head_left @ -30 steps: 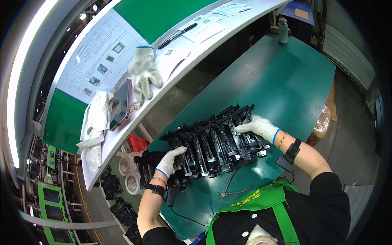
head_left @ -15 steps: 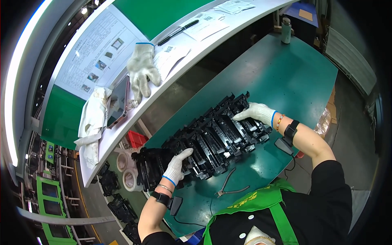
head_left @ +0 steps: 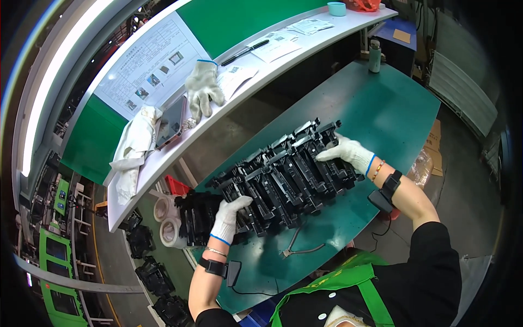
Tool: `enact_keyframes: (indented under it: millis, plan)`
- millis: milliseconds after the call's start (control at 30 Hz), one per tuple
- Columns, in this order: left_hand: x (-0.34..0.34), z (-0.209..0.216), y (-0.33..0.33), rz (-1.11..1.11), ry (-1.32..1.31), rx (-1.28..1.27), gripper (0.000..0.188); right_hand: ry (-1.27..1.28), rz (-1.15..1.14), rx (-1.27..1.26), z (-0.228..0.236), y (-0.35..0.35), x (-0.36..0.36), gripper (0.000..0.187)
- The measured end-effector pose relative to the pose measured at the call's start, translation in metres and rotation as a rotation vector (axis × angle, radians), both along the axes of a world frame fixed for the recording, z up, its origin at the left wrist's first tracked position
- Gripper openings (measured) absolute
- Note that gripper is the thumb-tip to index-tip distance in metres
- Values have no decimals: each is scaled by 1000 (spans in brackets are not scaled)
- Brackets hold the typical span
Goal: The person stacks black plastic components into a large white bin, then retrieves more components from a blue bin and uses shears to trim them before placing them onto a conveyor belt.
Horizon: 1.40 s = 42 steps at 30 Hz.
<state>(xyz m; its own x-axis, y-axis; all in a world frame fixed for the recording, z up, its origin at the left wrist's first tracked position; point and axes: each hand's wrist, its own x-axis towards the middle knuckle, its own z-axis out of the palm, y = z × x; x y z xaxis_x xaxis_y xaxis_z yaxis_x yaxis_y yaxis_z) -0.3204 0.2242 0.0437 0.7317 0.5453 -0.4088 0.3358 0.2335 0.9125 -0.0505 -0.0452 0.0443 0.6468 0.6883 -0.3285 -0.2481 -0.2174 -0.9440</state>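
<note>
A row of several black plastic frames point(head_left: 289, 182), packed side by side, spans the space between my two hands. At its left end my left hand point(head_left: 227, 219), in a white knitted glove, grips with the thumb laid over the near frames. My right hand point(head_left: 351, 153), gloved the same way, clasps the far right end, its fingers reaching over the outer frame. How far the fingers wrap underneath is hidden. Just in front of the row lie pliers point(head_left: 294, 252) on the green tabletop point(head_left: 376, 103), one handle partly covered by the frames.
More black frames point(head_left: 196, 218) stand left of my left hand, beside white tape rolls point(head_left: 170, 231) and a red bin point(head_left: 177, 185). The white shelf point(head_left: 256, 82) behind holds a loose glove point(head_left: 204, 90), phone point(head_left: 173, 121), pen point(head_left: 245, 53) and papers. A bottle point(head_left: 375, 56) stands far right.
The view has shifted. Between my hands the row of frames has tipped and come slightly nearer me, covering more of the pliers. Both hands keep their hold at its ends.
</note>
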Motion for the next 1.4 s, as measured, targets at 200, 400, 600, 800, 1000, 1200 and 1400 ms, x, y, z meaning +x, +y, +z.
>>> enact_keyframes:
  millis: [200,400,600,800,1000,1200,1400]
  plan:
    - [-33,49,-21,-16,-135,152,19,-96,61,190,28,-25,1,83]
    - [-53,84,-110,198,-311,237,18,-232,321,140,65,-50,47,41]
    - [-151,104,-190,546,-338,262,25,-320,609,270,121,14,-14,41]
    - [-229,135,-358,912,-141,449,24,-243,965,429,112,65,-79,42]
    - [-259,111,-575,1446,-239,554,29,-112,1553,400,58,63,-250,36]
    - [-258,77,-811,1921,-157,447,36,92,2123,343,72,-118,-437,25]
    - [-198,82,-1028,2364,-79,180,33,65,2528,300,58,-343,-557,35]
